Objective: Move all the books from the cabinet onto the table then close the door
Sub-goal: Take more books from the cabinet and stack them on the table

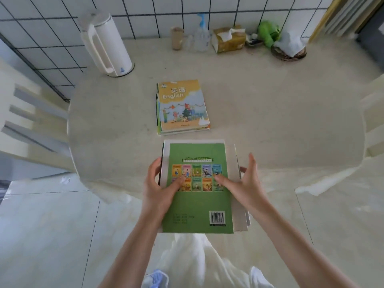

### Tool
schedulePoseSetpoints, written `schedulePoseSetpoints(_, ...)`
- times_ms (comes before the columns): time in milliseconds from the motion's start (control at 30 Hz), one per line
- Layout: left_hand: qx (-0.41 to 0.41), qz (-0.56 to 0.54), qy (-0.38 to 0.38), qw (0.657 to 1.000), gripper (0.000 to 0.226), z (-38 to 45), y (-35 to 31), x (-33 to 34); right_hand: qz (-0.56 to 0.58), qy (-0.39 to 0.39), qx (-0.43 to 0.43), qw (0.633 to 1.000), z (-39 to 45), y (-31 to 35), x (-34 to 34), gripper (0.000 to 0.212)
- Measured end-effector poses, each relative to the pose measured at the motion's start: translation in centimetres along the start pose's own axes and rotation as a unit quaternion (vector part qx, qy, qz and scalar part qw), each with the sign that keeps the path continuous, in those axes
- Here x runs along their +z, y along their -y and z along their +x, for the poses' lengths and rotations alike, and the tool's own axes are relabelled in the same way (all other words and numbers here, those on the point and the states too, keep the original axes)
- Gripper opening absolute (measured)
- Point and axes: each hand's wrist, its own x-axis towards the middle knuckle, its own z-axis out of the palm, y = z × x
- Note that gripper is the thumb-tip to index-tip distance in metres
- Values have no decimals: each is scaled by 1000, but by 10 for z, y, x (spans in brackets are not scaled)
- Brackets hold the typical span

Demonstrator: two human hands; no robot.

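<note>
Green book stack (197, 183) between both hands

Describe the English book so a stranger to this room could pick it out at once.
Start at the pale round table against the tiled wall, with a tall white kettle at its back left. Near the table's middle lies a small stack, and the English book is its top volume. Unlike the green-backed book held in both hands nearer the edge, its cover is orange and blue, marked "English".

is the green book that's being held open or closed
Closed. The green book shows its whole back cover, barcode included, lying flat atop a held stack, with the left hand and right hand at its sides.
</note>
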Motion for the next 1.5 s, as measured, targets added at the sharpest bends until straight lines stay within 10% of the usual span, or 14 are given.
schedulePoseSetpoints(233,24,17,6,1000,79,85,-26,1,164,102,159,968,95,37,3,112)
schedulePoseSetpoints(400,-22,-18,52,998,106,130,-44,5,158,88,87,980,133,57,1,85)
schedulePoseSetpoints(600,5,-16,31,999,65,167,-44,13,92,59,-71,991,166,71,0,83)
schedulePoseSetpoints(800,79,24,-14,996,71,178,-28,21,36,21,-183,982,189,61,8,79)
schedulePoseSetpoints(1233,82,11,31,996,92,187,13,17,-132,99,-246,955,203,22,12,100)
schedulePoseSetpoints(1500,67,30,23,997,80,190,21,22,-174,76,-227,955,199,29,22,69)
